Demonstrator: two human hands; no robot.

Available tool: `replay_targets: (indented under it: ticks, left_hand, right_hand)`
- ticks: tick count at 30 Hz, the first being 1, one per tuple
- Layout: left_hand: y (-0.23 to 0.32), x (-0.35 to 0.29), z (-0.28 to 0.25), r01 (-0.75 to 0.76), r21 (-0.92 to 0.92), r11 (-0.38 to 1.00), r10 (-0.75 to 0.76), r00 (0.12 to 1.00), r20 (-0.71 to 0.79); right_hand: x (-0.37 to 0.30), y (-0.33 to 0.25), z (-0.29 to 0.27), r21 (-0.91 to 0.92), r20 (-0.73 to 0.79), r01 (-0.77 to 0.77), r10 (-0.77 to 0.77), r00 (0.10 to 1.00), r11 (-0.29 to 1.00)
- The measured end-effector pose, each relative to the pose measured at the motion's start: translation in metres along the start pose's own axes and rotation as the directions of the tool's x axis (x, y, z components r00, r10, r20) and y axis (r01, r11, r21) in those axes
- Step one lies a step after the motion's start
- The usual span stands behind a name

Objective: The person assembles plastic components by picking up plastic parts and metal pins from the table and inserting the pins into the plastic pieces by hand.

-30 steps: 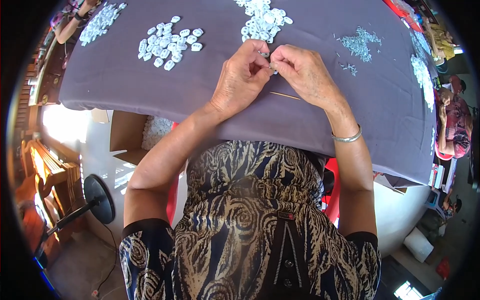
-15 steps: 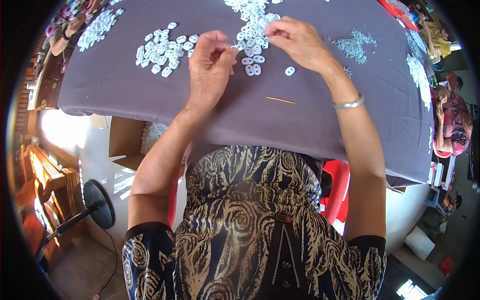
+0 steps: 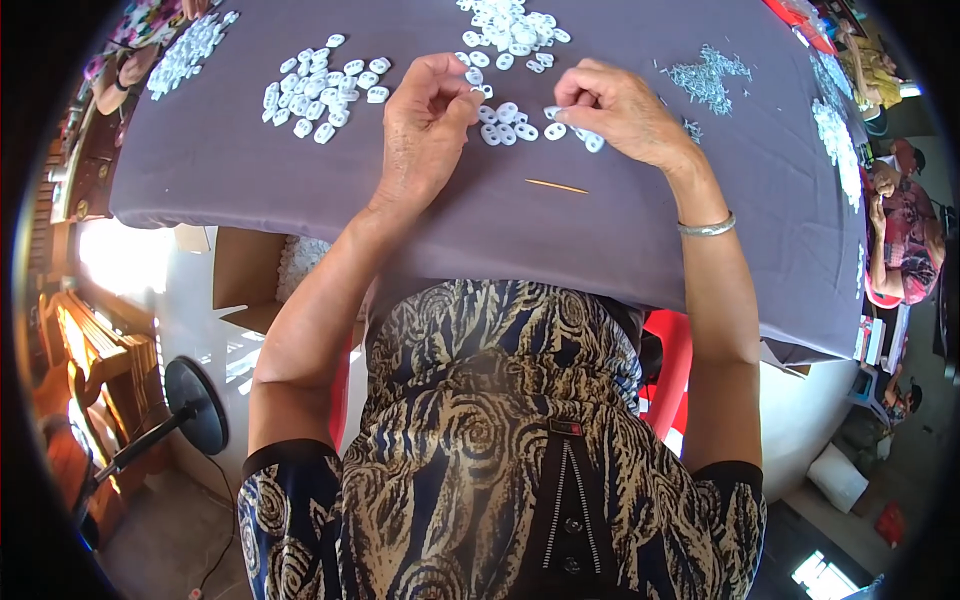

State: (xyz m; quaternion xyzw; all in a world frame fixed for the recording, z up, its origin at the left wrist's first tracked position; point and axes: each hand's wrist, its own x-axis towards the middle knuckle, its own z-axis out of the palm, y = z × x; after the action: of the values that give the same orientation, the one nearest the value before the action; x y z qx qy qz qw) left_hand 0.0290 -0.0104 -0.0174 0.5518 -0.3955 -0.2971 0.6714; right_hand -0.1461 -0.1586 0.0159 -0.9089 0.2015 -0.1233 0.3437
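Both bare forearms (image 3: 322, 285) angle inward in front of the body. The left grip (image 3: 430, 130) curls its fingers toward the thumb; the right grip (image 3: 622, 112), fingers bent, leans leftward.

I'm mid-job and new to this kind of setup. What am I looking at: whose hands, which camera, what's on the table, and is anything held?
There's no machine: these are one person's bare left hand and right hand. A fisheye camera on their head looks down, so straight edges bend near the rim. On the dark cloth lie a left pile and a far pile of small white pieces, loose ones between the hands, thin metallic bits to the right, and a pointed stick. A white piece shows at the right fingertips, apparently pinched. Whether the left fingers hold anything is unclear.
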Motion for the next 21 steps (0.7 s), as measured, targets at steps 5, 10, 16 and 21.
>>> replay_targets:
  ticks: [5, 10, 16, 21]
  left_hand:
    - [-0.001, -0.002, 0.003, -0.049, 0.072, 0.996, 0.044, 0.996, 0.074]
    - [-0.005, 0.000, 0.003, -0.063, 0.041, 0.997, 0.060, 0.996, 0.058]
    - [-0.005, 0.000, 0.001, -0.069, 0.052, 0.996, 0.066, 0.996, 0.066]
    - [-0.004, 0.000, 0.003, -0.065, 0.055, 0.996, 0.061, 0.995, 0.072]
  right_hand:
    - [-0.005, 0.010, -0.004, 0.274, -0.249, -0.074, 0.145, 0.958, 0.959]
    - [-0.010, 0.016, -0.001, 0.180, -0.221, -0.092, 0.132, 0.966, 0.979]
    - [-0.012, 0.003, -0.004, 0.016, -0.108, -0.147, 0.148, 0.983, 0.989]
    - [-0.006, 0.000, 0.011, -0.057, -0.135, 0.067, -0.074, 0.988, 0.996]
